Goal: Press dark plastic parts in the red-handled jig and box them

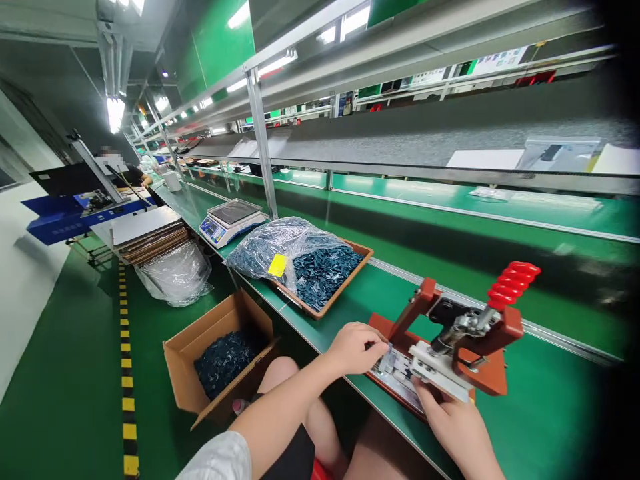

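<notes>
Your left sleeve [215,459] and both hands at a red-handled bench press [457,333]

Your left hand [356,348] is curled, fingertips down on the press's metal fixture plate [395,377], though what they pinch is hidden. Your right hand [450,427] is open, its fingers [423,397] against the press's white block [435,367]. The press stands on the green workbench [540,393]. Farther along are a brown tray [345,280] of dark blue pieces [320,273], partly under a plastic bag [265,250], and a digital scale [233,222]. Below the bench, a cardboard box [185,373] holds more dark blue pieces [225,360]
</notes>
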Demonstrator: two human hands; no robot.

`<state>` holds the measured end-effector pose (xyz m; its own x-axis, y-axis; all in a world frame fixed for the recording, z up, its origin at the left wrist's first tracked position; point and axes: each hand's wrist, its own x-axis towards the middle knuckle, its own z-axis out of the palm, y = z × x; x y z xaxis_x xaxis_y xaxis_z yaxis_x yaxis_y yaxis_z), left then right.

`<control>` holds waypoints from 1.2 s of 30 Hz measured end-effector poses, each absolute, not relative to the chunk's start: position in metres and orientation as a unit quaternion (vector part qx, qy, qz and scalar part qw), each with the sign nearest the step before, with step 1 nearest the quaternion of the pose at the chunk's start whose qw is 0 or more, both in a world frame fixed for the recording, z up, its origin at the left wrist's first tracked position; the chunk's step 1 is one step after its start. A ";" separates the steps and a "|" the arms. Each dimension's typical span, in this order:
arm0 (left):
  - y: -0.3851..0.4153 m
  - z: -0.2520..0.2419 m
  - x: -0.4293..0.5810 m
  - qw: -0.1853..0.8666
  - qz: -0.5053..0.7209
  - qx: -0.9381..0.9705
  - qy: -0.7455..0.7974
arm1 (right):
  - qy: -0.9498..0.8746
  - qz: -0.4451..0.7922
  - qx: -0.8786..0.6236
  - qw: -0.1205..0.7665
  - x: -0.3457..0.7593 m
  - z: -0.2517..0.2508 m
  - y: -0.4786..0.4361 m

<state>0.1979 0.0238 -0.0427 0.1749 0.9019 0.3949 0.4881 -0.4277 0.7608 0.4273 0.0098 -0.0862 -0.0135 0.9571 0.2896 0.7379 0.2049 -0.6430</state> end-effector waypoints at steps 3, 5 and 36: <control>0.025 -0.041 0.199 0.288 0.467 0.680 0.487 | -0.693 0.179 -0.597 0.361 0.426 -0.081 0.006; 0.026 -0.037 0.196 0.352 0.502 0.634 0.471 | -0.691 0.188 -0.594 0.366 0.423 -0.078 0.003; -0.129 -0.117 0.011 0.375 0.493 0.278 0.734 | -0.563 -0.002 -0.742 0.363 0.560 0.006 -0.090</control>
<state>0.0112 -0.1285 -0.1166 -0.5643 0.7776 -0.2772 0.0384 0.3602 0.9321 0.5601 -0.0895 0.0062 0.3652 0.8344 0.4128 0.8380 -0.1015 -0.5362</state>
